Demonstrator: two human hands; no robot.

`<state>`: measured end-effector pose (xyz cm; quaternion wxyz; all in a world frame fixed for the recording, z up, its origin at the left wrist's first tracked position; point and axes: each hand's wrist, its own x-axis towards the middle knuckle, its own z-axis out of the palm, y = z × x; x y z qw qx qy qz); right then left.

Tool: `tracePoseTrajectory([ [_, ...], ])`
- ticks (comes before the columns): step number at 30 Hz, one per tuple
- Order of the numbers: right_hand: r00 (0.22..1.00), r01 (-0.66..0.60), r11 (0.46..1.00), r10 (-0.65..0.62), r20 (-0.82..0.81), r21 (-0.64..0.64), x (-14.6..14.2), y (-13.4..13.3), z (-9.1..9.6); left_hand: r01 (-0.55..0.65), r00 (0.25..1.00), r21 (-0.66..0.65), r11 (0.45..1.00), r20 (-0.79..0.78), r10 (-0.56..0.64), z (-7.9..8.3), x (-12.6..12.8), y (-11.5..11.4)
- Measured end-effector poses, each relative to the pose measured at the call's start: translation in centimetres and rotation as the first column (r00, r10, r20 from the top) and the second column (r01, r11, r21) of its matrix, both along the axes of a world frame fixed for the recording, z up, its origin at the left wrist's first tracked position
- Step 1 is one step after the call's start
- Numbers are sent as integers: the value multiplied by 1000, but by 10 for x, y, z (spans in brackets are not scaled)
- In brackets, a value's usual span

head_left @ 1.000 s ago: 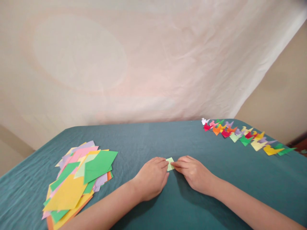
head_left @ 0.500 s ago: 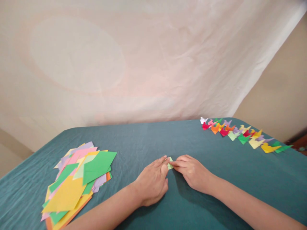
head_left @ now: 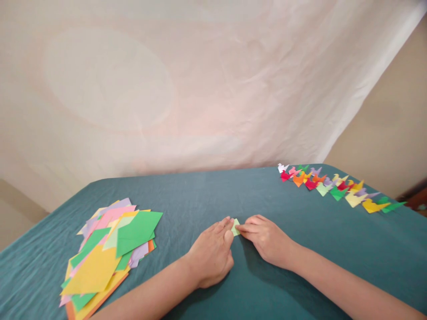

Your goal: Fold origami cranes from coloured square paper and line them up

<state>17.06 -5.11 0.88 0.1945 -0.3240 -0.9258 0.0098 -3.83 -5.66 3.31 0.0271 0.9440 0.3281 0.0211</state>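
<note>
A small folded piece of light green paper (head_left: 235, 227) lies on the cloth between my two hands, partly covered by fingertips. My left hand (head_left: 213, 253) presses on its left side, the fingers close together and the thumb bent beside them. On the other side, my right hand (head_left: 267, 240) holds the paper's right edge, its thumb and forefinger closed together there. The palms face down, and the exact grip under the fingers is hidden.
A loose pile of coloured paper sheets (head_left: 93, 271) spreads over the left of the teal cloth-covered table (head_left: 187, 191). Several folded paper birds (head_left: 336, 191) stand in rows at the far right. Behind the table hangs a pale cloth (head_left: 207, 89).
Slightly more of the light green paper shows between my hands, as my left fingertips have shifted a little. The hands otherwise stay in place; the view has moved very slightly.
</note>
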Motion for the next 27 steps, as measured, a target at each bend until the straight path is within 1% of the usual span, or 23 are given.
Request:
tracePoseTrajectory([
  [5, 1000, 2, 1000, -2, 19, 11, 2, 0, 1, -4, 1000, 3, 1000, -1, 4, -1, 1, -2],
  [17, 999, 13, 1000, -13, 53, -1, 4, -4, 5, -25, 1000, -45, 999, -5, 25, 6, 2, -2],
  [21, 999, 7, 1000, -6, 53, -20, 5, -5, 7, -44, 998, -81, 996, 33, 47, 4, 2, -4],
  [27, 997, 18, 1000, -16, 75, -23, 5, -4, 7, -54, 985, -137, 989, 153, 75, -1, -2, -5],
])
